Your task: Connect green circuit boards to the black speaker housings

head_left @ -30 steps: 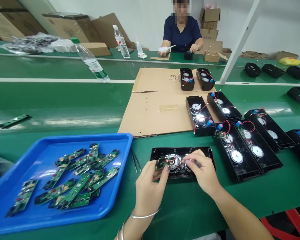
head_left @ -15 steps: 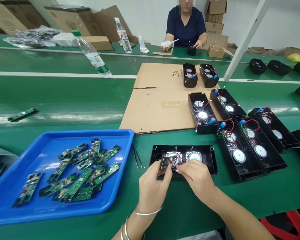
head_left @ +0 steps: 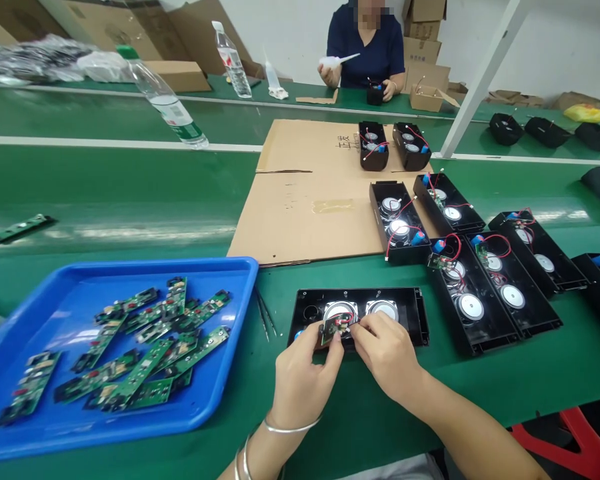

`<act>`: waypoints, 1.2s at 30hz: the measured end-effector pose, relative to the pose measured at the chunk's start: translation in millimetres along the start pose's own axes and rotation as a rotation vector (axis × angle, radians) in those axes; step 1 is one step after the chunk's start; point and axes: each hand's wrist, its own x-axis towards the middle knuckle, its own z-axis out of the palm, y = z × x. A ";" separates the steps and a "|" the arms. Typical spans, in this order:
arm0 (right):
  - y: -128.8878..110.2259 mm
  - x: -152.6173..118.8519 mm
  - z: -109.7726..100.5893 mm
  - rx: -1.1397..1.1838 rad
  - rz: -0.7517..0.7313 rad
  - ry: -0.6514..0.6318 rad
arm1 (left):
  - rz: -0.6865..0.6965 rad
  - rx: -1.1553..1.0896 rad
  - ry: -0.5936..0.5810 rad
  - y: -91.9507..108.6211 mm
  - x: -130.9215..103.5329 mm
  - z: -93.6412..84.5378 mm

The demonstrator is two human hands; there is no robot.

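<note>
The board (head_left: 329, 329) is over the black case (head_left: 414, 312), gripped in my left hand (head_left: 304, 377), seemingly to steady it for my right hand (head_left: 391, 355), pinched closed at its edge, on what I can't tell. The tray (head_left: 70, 313) sits left, likely for reach.

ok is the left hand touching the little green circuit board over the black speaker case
Touching. The head view shows the thumb and fingers of the left hand pinching the green circuit board by its edges.
</note>
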 end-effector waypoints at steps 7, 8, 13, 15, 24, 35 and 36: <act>0.7 -2.3 1.6 -0.029 -0.030 0.005 | 0.054 0.005 -0.077 -2.0 0.8 -1.7; 0.8 -3.5 2.5 -0.023 0.005 0.026 | 0.056 0.001 -0.101 -2.8 1.1 -2.1; 4.0 -5.6 3.2 0.079 0.095 0.059 | 0.090 -0.071 -0.184 -7.5 4.1 -4.9; 4.9 -4.5 3.0 0.084 0.068 0.042 | 0.097 -0.112 -0.188 -8.4 5.2 -5.7; 5.9 -2.0 -5.2 0.143 0.112 -0.030 | -0.046 -0.247 -0.190 -5.4 6.5 -6.3; 22.6 5.6 -31.7 -0.145 0.097 -0.496 | -0.487 -0.642 0.029 0.9 4.7 -3.3; 18.5 3.3 -32.3 -0.122 0.135 -0.484 | -0.504 -0.653 0.047 -0.7 6.8 -8.2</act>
